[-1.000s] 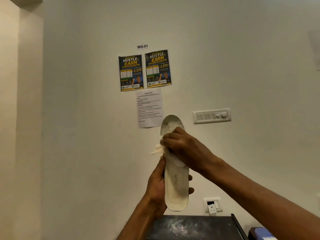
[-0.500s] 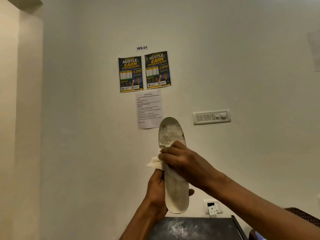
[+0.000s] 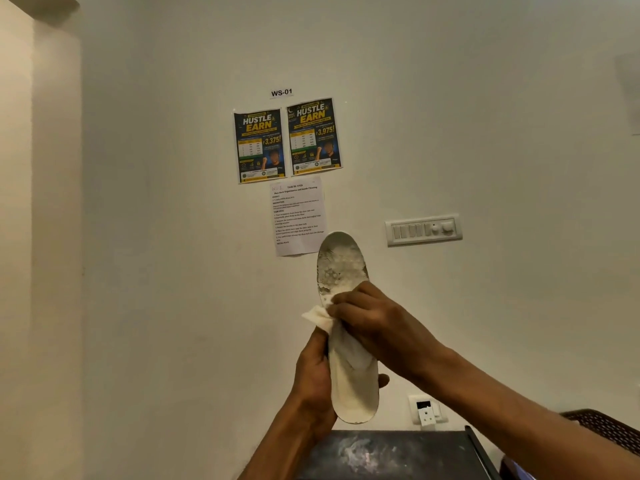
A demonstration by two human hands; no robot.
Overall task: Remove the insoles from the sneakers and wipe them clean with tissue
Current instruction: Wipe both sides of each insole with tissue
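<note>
Item: insole (image 3: 355, 386), upright, below-left of switch panel (image 3: 423, 230) | left hand (image 3: 313, 375) wrapped round its heel end | right hand (image 3: 374, 323) pinching tissue (image 3: 317, 317) against its middle | risk: hard pressing could fold it or pop it loose; flaky toe patch may shred tissue

Most of tissue (image 3: 318, 318) hidden under fingers of right hand (image 3: 374, 323), insole (image 3: 343, 265) middle covered beneath them, left hand (image 3: 311, 382) fingers mostly behind insole
</note>
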